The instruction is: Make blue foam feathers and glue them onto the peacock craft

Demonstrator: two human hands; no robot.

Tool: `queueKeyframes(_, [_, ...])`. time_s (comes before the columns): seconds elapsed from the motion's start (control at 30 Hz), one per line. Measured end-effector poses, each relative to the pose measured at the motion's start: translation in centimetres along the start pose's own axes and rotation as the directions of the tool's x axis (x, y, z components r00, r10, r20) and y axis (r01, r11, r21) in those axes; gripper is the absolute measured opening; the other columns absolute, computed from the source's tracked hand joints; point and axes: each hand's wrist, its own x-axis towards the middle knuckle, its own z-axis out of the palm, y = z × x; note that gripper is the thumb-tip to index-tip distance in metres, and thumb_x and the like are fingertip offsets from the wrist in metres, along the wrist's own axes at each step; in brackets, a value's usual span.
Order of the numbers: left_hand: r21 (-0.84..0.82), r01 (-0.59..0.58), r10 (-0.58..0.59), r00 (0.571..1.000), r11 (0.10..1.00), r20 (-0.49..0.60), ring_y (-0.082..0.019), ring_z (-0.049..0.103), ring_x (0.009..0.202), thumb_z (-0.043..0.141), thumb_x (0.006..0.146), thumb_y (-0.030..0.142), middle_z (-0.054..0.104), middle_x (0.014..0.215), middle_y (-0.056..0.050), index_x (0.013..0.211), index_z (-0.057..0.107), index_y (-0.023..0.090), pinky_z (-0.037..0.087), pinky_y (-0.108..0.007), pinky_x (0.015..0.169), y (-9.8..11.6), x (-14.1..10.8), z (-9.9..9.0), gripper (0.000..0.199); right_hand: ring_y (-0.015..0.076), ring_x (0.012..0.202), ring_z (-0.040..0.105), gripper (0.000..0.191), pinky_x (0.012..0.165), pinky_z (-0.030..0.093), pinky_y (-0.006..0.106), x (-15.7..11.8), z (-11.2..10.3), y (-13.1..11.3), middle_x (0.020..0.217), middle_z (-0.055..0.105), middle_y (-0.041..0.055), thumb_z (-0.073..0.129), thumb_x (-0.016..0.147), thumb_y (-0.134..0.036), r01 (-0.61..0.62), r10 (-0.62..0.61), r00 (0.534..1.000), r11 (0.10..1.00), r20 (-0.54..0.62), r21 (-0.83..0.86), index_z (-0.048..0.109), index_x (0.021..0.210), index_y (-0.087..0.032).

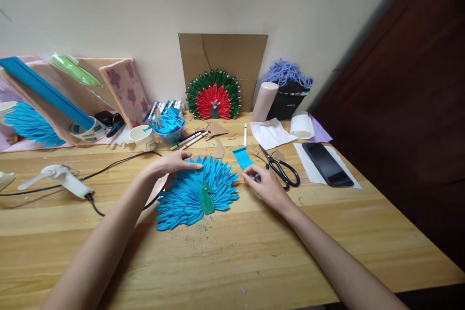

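Note:
A blue paper peacock (pixel 196 189) with layered, pointed feathers and a green body (pixel 207 201) lies on the wooden table. My left hand (pixel 176 162) rests at its upper left edge, fingers stretched out over the feather tips. To the right of the peacock, my right hand (pixel 267 185) has its thumb and fingers pinched together, with a bit of blue showing between them. A blue paper strip (pixel 242 157) runs down to these fingertips. Black-handled scissors (pixel 279 167) lie just beyond that hand, blades pointing away.
A red and green peacock (pixel 214 99) leans on a cardboard sheet (pixel 225 48) at the wall. A glue gun (pixel 67 181) with its cable lies left. Blue scraps fill a bowl (pixel 169 128) beside a paper cup (pixel 143 137). A phone (pixel 327 163) lies right, near a white roll (pixel 302 125).

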Motion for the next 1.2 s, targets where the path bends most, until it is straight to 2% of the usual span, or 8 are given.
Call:
queueKeyframes(0.07, [-0.078,-0.005,0.006,1.000,0.997,0.005,-0.017,0.054,0.063,0.069,0.049,0.059,0.060,0.068,-0.001,0.079,0.061,0.016,0.037,-0.024,0.053,0.4,-0.3,0.0,0.053,0.0155,0.072,0.056,0.018,0.064,0.044,0.029,0.3,0.1,0.3,0.079,0.062,0.0034,0.054,0.081,-0.035,-0.111,0.120,0.992,0.978,-0.044,0.176,0.056,0.084,-0.017])
queueKeyframes(0.13, [-0.137,-0.017,0.015,1.000,0.990,-0.011,-0.018,0.056,0.066,0.069,0.051,0.059,0.062,0.072,-0.003,0.084,0.061,0.015,0.039,-0.025,0.053,0.7,-0.4,0.1,0.056,0.0157,0.075,0.058,0.024,0.064,0.046,0.028,0.5,0.3,0.5,0.083,0.063,0.0047,0.057,0.077,-0.037,-0.179,0.172,0.984,0.916,0.053,0.358,0.056,0.088,-0.016])
queueKeyframes(0.23, [-0.207,-0.051,0.044,0.998,0.977,-0.037,-0.019,0.058,0.069,0.069,0.054,0.056,0.064,0.077,-0.004,0.088,0.061,0.014,0.041,-0.026,0.054,0.9,-0.5,0.1,0.055,0.0154,0.074,0.060,0.029,0.062,0.048,0.027,0.7,0.7,0.3,0.083,0.064,0.0048,0.060,0.073,-0.041,-0.241,0.171,0.969,0.831,0.181,0.502,0.058,0.086,-0.016])
queueKeyframes(0.37, [-0.258,-0.102,0.093,0.995,0.961,-0.045,-0.019,0.059,0.068,0.071,0.053,0.052,0.064,0.076,-0.004,0.086,0.062,0.014,0.043,-0.026,0.055,1.3,-0.6,0.4,0.052,0.0175,0.074,0.062,0.033,0.062,0.049,0.028,0.8,0.6,-0.1,0.077,0.065,0.0040,0.065,0.067,-0.048,-0.232,0.228,0.970,0.759,0.086,0.609,0.058,0.078,-0.017])
queueKeyframes(0.63, [-0.301,-0.173,0.134,0.980,0.938,-0.145,-0.019,0.059,0.068,0.073,0.051,0.052,0.063,0.074,-0.003,0.086,0.061,0.013,0.043,-0.026,0.055,2.2,-0.6,1.9,0.053,0.0143,0.066,0.058,0.030,0.061,0.047,0.026,0.9,-0.1,0.1,0.068,0.062,0.0003,0.070,0.061,-0.044,-0.229,0.269,0.962,0.703,0.047,0.673,0.057,0.067,-0.018])
queueKeyframes(0.93, [-0.193,-0.237,0.203,0.962,0.952,-0.180,-0.012,0.051,0.056,0.068,0.059,0.052,0.053,0.063,0.002,0.070,0.055,0.015,0.038,-0.022,0.050,1.0,0.9,2.5,0.041,0.0110,0.061,0.054,0.028,0.059,0.044,0.023,0.9,-0.6,-0.1,0.064,0.059,-0.0024,0.071,0.060,-0.039,-0.273,0.292,0.952,0.660,0.096,0.700,0.053,0.066,-0.018])
queueKeyframes(1.1, [-0.235,-0.205,0.184,0.977,0.950,-0.110,-0.011,0.051,0.056,0.066,0.063,0.052,0.055,0.065,0.002,0.074,0.054,0.015,0.040,-0.022,0.052,1.3,0.9,2.6,0.040,0.0109,0.060,0.053,0.027,0.058,0.044,0.024,0.9,-0.6,0.1,0.064,0.057,-0.0027,0.070,0.060,-0.038,-0.268,0.279,0.955,0.671,0.099,0.692,0.052,0.064,-0.018])
queueKeyframes(1.2, [-0.221,-0.196,0.172,0.977,0.955,-0.122,-0.011,0.049,0.054,0.066,0.062,0.052,0.054,0.063,0.002,0.073,0.054,0.015,0.038,-0.021,0.050,1.8,0.6,2.7,0.040,0.0115,0.061,0.053,0.027,0.058,0.044,0.024,1.0,-0.5,0.1,0.064,0.057,-0.0024,0.069,0.060,-0.038,-0.263,0.273,0.957,0.688,0.095,0.677,0.051,0.064,-0.019])
